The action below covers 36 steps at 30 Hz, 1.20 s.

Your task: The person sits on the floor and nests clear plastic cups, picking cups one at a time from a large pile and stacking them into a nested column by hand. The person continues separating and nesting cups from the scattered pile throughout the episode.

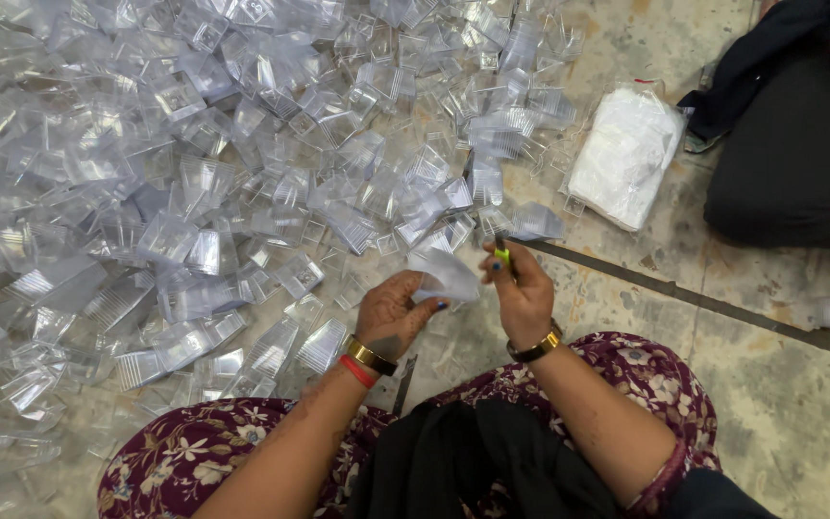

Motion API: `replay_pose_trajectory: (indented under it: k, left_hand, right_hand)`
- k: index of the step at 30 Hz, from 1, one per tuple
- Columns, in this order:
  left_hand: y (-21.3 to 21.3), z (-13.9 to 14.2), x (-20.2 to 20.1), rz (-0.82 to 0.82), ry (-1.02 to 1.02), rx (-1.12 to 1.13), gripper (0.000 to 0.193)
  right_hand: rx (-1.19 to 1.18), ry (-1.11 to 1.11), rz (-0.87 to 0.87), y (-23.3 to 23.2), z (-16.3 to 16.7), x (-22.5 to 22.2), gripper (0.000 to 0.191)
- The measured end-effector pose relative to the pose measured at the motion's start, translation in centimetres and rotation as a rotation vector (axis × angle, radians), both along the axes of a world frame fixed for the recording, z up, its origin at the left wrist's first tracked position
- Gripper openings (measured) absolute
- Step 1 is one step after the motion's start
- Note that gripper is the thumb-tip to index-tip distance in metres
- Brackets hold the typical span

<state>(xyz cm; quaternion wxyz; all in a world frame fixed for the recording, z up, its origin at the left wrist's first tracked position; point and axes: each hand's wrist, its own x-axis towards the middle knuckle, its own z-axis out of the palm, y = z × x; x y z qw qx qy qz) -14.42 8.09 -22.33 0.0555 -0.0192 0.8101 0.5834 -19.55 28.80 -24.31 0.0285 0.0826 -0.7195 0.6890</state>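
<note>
Head view: the person sits on a stone floor (626, 288) with a floral maroon garment (184, 461) over the knees. The left hand (391, 312) is partly curled, fingers closed on the lower edge of a clear plastic piece (446, 274) held above the floor between both hands. The right hand (521, 293) is closed in a pinch around a small tool with a yellow-green handle (501, 255), its tip just beside the upper right edge of the clear piece; whether it touches cannot be told. Each wrist carries a gold bangle; the left also bears a red band (357, 372). A large heap of clear plastic pieces (194, 173) covers the floor ahead and to the left. A white packed bag (626, 154) lies to the right, near another person's dark-clothed leg (790, 144).
</note>
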Motion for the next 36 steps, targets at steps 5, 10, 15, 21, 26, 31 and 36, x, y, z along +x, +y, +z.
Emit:
replay_pose_trajectory:
  k: [5,10,15,21,26,31,36]
  left_hand:
    - [-0.5,0.6,0.1,0.144,0.214,-0.059,0.025]
    - [-0.6,0.6,0.1,0.176,0.175,-0.014,0.025]
    - [-0.7,0.3,0.1,0.157,0.231,-0.164,0.025]
    - [-0.7,0.2,0.2,0.119,0.237,-0.177,0.027]
    - [-0.7,0.0,0.3,0.089,0.242,-0.211,0.026]
    - [-0.7,-0.2,0.3,0.084,0.211,-0.259,0.024]
    - [-0.7,-0.2,0.2,0.042,0.27,-0.268,0.019]
  right_hand:
    - [0.495,0.226,0.152,0.0,3.4,0.9,0.029]
    - [0.564,0.402,0.226,-1.1,5.4,1.1,0.042]
    - [0.634,0.522,0.242,-1.3,6.3,1.1,0.047]
    - [0.677,0.517,0.206,-1.2,6.0,1.1,0.053]
    - [0.657,0.541,0.21,-1.2,5.5,1.1,0.057]
    - [0.655,0.531,0.199,-1.3,5.4,1.3,0.054]
    - [0.662,0.557,0.17,-1.3,5.6,1.3,0.053]
